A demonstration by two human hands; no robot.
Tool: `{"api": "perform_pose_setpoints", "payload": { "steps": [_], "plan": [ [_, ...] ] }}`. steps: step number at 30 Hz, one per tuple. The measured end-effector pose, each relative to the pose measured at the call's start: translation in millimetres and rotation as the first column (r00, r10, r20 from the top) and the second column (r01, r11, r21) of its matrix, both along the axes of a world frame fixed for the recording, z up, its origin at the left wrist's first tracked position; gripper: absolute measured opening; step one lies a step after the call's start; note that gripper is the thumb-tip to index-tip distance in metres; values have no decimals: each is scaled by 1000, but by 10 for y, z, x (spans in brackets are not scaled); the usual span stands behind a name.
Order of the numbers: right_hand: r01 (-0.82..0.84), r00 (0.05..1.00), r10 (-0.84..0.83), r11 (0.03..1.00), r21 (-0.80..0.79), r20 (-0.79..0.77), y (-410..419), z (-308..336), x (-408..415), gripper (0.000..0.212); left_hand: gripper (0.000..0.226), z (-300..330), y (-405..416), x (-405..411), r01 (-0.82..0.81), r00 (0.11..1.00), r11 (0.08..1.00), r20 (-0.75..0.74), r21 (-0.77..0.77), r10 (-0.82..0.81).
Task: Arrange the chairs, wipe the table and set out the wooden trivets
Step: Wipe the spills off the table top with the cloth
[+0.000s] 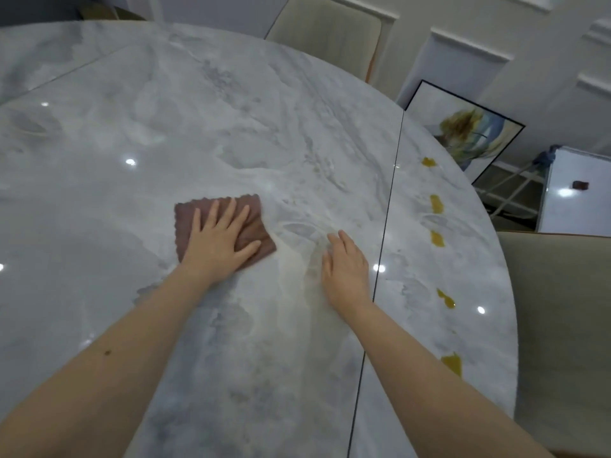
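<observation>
A large round marble table fills the view. My left hand presses flat, fingers spread, on a folded brown cloth near the table's middle. My right hand rests flat on the bare marble just right of the cloth, fingers straight. Several yellow-brown spills run in a line near the right rim, among them one at mid height and one lower down. A beige chair stands at the far edge, and another beige chair is at the right. No wooden trivets are in view.
A dark seam runs across the tabletop right of my right hand. A framed painting leans against the panelled wall behind the table. A white board stands on the floor at the right.
</observation>
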State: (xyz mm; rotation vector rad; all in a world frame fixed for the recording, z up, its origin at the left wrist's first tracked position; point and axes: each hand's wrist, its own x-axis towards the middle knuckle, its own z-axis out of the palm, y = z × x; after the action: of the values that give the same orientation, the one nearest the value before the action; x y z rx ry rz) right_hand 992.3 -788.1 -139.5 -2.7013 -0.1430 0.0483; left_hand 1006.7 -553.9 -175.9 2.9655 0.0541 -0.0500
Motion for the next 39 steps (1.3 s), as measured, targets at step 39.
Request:
{"api": "perform_pose_setpoints", "payload": {
  "steps": [39],
  "plan": [
    [91,985,-148,886,-454,-91,-1693,-136,-1782,64,53,-3,-2338,-1222,416,906,903,131,-104,-402]
  ]
}}
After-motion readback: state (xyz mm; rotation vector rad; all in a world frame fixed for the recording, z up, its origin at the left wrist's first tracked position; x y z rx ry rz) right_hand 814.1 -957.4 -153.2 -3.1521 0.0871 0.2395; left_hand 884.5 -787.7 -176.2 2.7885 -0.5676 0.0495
